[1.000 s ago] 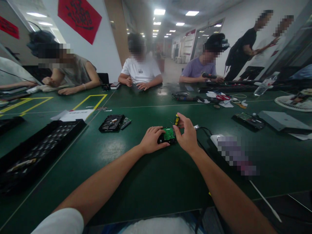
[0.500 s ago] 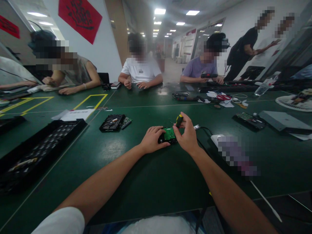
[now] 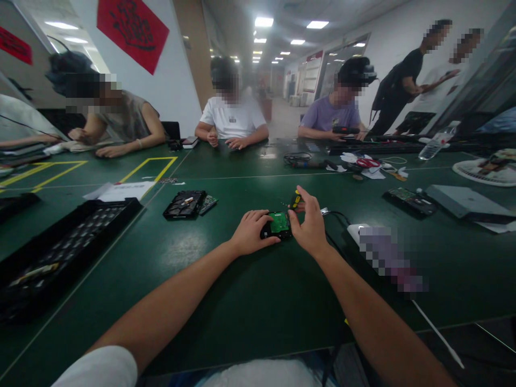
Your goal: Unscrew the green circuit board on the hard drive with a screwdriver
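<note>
Black unit (image 3: 266,232): flat on the green surface (image 3: 242,301), between both hands; its green circuit board (image 3: 279,221) faces up;
Left hand (image 3: 250,231): fingers clasping the unit's left side, thumb along the near edge;
Right hand (image 3: 309,223): fingers pinching a yellow-and-black tool (image 3: 296,199), tilted, at the unit's far right corner; tip contact cannot be told;
Black case (image 3: 181,207): left of the hands, a small board (image 3: 208,204) beside it;
Grey box (image 3: 470,201): well apart, right
</note>
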A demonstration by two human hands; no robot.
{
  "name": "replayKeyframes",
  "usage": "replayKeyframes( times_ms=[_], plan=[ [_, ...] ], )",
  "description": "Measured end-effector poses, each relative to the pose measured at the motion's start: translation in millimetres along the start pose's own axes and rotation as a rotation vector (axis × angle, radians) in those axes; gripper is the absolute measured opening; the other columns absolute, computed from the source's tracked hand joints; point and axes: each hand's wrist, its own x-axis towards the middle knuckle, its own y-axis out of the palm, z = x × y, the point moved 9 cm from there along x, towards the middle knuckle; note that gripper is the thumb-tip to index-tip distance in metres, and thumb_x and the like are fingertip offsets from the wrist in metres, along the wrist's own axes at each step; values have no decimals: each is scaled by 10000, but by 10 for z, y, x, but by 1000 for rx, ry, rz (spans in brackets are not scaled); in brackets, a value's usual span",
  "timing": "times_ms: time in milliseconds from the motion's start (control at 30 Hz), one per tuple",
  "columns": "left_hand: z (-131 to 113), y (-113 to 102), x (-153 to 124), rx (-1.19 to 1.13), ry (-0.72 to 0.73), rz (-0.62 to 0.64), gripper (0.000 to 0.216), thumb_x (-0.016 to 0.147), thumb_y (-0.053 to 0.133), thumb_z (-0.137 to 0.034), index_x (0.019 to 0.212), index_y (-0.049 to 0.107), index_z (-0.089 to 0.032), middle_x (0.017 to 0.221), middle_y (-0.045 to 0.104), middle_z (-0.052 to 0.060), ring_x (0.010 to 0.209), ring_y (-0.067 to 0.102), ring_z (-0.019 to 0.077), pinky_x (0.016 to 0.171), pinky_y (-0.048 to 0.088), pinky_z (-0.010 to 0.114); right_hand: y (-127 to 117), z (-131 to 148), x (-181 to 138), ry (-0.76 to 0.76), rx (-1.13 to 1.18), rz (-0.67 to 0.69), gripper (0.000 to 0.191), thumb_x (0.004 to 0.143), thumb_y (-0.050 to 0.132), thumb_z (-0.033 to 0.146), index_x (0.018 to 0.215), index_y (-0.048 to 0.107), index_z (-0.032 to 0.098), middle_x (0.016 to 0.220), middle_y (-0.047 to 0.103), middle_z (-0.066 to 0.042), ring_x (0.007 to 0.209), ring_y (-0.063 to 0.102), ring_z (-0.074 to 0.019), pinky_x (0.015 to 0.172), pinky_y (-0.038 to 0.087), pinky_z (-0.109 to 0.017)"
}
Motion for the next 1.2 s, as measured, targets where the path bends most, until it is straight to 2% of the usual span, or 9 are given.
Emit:
replayKeyframes(
  times_ms=[133,233,400,500,700,900,1200],
  plan=[
    [-2,-5,0,-15,-9,1,666,875,777,-703,1346,649,-251,1515,594,158,1408,552,382,1197,409,595,-16,11,7,-9,-5,-11,637,996,675,325,1592,452,332,1296,615,-124,988,676,-266,840,670,-495],
    [1,-3,-1,-17,-11,2,664,872,780,-703,1341,652,-250,1515,594,158,1407,552,386,1200,405,601,-13,-7,0,5,-15,-22,586,1009,662,341,1567,481,331,1293,642,-123,985,691,-271,843,672,-503],
    [3,3,0,1,-2,8,684,880,761,-724,1347,645,-238,1515,593,166,1407,553,384,1196,408,600,26,-64,-15,37,45,-9,608,1037,607,310,1613,411,302,1451,629,-149,1078,727,-276,943,659,-516],
    [-7,-2,2,-2,1,8,681,882,762,-720,1344,645,-233,1513,596,172,1403,556,383,1194,409,601,52,-75,-19,39,81,9,629,1047,589,315,1636,370,295,1466,631,-150,1113,730,-273,963,654,-507],
    [-13,-11,3,-14,-16,11,658,878,777,-698,1343,649,-252,1518,593,159,1409,553,387,1197,407,610,-2,-75,-18,26,-24,-30,627,994,688,383,1572,460,297,1322,660,-133,928,697,-263,852,661,-505],
    [-22,-24,3,-8,-9,6,651,887,768,-699,1342,647,-249,1514,595,163,1404,556,386,1195,412,608,-45,-27,5,7,-89,-36,638,1010,650,346,1608,430,329,1191,638,-109,937,654,-275,888,634,-538],
    [-20,-23,3,-14,-5,5,661,881,769,-708,1342,648,-250,1514,595,160,1407,555,385,1201,408,609,5,-3,-7,8,-40,-14,757,990,629,234,1676,314,301,1320,614,-137,995,661,-270,943,627,-524]
  ],
)
